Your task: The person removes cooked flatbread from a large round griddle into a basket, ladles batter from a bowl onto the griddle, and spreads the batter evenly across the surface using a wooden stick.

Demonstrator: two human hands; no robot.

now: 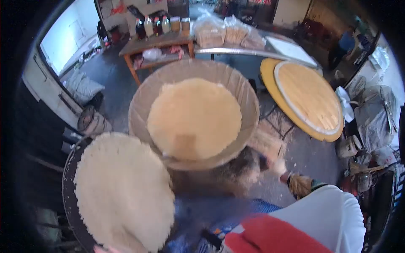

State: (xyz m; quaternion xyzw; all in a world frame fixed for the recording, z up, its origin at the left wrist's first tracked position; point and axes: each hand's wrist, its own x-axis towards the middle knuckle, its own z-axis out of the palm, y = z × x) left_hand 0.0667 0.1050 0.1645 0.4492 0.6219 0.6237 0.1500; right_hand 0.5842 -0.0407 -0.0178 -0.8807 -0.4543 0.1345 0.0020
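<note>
Pale sheet (126,189): near left, lying over a dark round pan (69,202), pan rim showing on the left side. Ragged edge all round, a fold or crease at the near end. L hand (105,249) is at that near edge, cut off by the bottom of the view; can't tell if its fingers are closed on the sheet or just under it. R hand (277,167) is right of centre, w/ motion blur; can't tell if it's open or gripping. A blurred light-coloured piece (268,143) is just beyond it.

Handling, my guess: sheet looks thin & floppy, so spread support wide, lift evenly, no pinching at one spot or the ragged rim may tear. Ease the crease out first.

Edges: the big round vessel (141,109) stands just far-right of the sheet, w/ a yellowish round layer (194,118) inside; its near-left rim is the tight spot. Can't tell if sheet & rim touch. More room on the right: dark floor (310,162) btwn vessel & yellow round board (270,78). Far side is bounded by a wooden table (126,49) w/ bottles (148,27).
</note>
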